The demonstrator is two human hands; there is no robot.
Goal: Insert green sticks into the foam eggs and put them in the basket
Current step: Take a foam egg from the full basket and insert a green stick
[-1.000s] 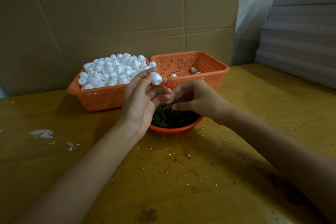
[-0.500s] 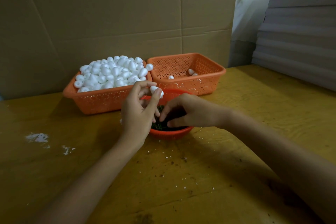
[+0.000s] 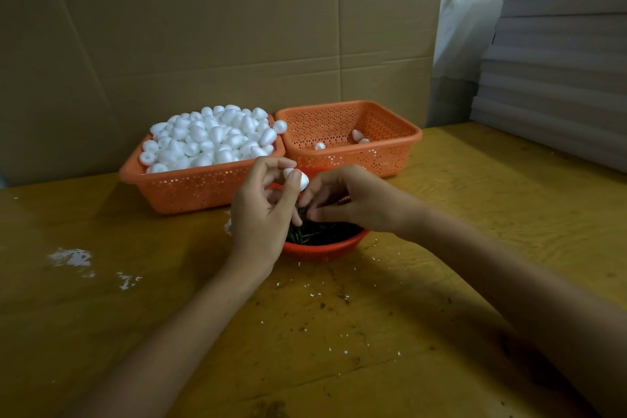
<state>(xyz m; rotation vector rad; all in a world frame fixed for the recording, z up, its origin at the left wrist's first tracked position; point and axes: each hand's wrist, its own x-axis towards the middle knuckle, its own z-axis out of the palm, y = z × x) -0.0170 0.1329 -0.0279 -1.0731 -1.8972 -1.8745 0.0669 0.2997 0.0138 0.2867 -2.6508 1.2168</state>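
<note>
Up close, the left hand (image 3: 261, 217) pinches one foam egg (image 3: 303, 180) above one red bowl (image 3: 322, 252) of green sticks (image 3: 315, 235); the right hand (image 3: 356, 202) curls among them, grip unclear. Of two orange baskets, the left basket (image 3: 190, 188) is heaped with eggs (image 3: 210, 137), the right basket (image 3: 397, 153) holds three.

Perforated orange plastic baskets (image 3: 190, 190) — matt white foam eggs (image 3: 210, 136) — scuffed, grainy wooden table (image 3: 339, 332).

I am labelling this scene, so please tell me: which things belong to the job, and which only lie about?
Job: foam egg in left hand; right hand at green sticks in red bowl; full egg basket; second basket holding three eggs.
Lying about: foam crumbs on table; cardboard wall; grey stacked sheets.
</note>
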